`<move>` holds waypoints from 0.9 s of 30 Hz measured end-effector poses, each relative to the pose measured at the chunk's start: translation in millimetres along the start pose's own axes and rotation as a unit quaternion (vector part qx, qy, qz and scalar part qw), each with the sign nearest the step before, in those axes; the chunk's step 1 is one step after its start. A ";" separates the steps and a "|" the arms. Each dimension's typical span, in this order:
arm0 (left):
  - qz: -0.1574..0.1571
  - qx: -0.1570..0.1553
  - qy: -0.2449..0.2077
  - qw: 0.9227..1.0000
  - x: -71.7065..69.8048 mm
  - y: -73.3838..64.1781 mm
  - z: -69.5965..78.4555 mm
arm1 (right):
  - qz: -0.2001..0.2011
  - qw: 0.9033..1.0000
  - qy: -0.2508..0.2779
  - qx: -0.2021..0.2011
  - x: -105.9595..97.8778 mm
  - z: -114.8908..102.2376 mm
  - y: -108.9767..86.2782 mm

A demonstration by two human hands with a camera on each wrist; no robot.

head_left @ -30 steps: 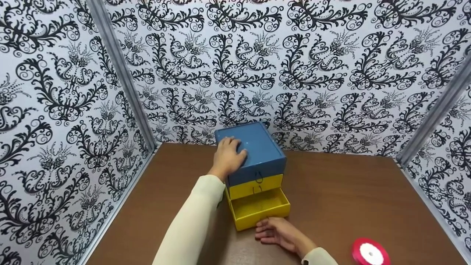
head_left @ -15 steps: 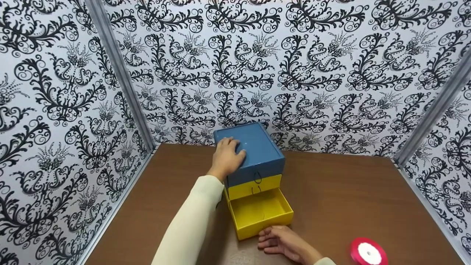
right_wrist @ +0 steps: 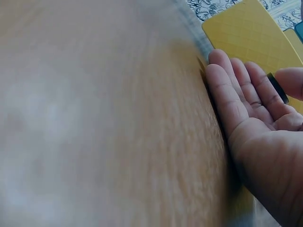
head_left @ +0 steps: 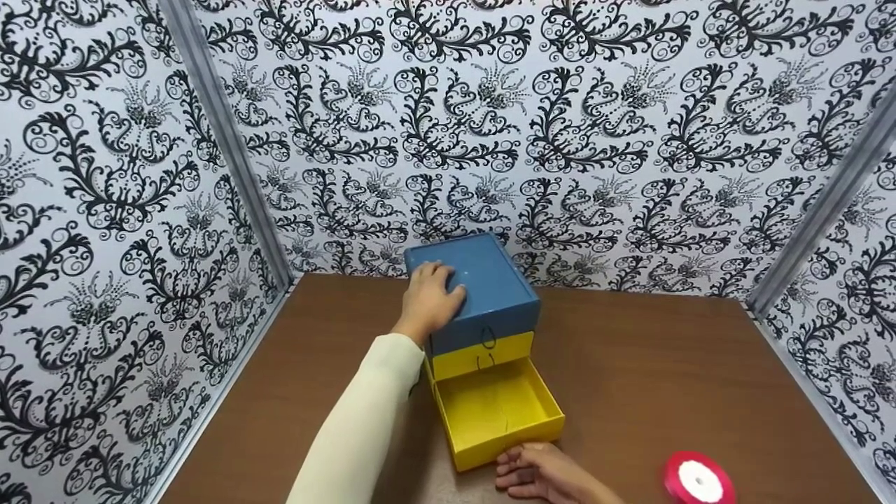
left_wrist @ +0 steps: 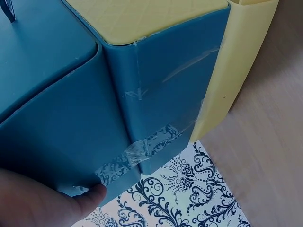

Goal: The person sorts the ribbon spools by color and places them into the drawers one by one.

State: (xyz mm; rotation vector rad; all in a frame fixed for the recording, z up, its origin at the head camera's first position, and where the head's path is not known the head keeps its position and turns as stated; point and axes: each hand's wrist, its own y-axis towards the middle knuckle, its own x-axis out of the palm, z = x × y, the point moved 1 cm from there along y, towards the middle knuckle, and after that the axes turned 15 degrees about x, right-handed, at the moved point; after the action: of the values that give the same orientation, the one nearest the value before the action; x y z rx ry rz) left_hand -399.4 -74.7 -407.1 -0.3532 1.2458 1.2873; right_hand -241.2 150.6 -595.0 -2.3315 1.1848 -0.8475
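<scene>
A small drawer unit [head_left: 476,273] stands on the table, with a blue top, a blue upper drawer, a yellow middle drawer and a yellow bottom drawer [head_left: 490,455]. The bottom drawer is pulled out, and its inside shows bare. My left hand [head_left: 432,297] rests on the unit's top left edge; in the left wrist view a fingertip [left_wrist: 98,193] touches the blue side. At the bottom drawer's front, my right hand [head_left: 535,472] holds a black pull loop [right_wrist: 278,88], palm turned up. Its fingers lie against the yellow drawer front.
A red ribbon spool [head_left: 698,478] with a white centre lies at the table's front right. Black loops hang on the upper and middle drawers. Clear tape crosses the unit's blue side. Patterned walls [head_left: 595,175] border the brown table [head_left: 665,364] at the back and sides.
The bottom drawer has slid further out toward me, the right hand moving with it. The left hand has stayed on the unit's top.
</scene>
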 end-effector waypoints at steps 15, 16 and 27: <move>-0.002 -0.005 -0.010 1.000 -0.2 -1.9 1.4 | 0.004 1.000 -0.028 0.006 1.6 10.3 -15.4; -0.001 -0.004 -0.009 1.000 -0.2 -1.9 1.4 | 0.001 1.000 -0.028 0.004 1.8 10.9 -16.0; 0.003 -0.005 -0.004 1.000 -1.6 -1.0 1.8 | -0.016 1.000 -0.005 -0.015 2.8 15.9 -21.4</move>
State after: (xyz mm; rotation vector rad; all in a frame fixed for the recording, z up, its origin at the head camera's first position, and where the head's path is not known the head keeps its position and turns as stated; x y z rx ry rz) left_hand -397.4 -74.5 -405.5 -0.3512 1.2344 1.2986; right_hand -216.7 161.6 -593.5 -2.3820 1.1673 -0.8331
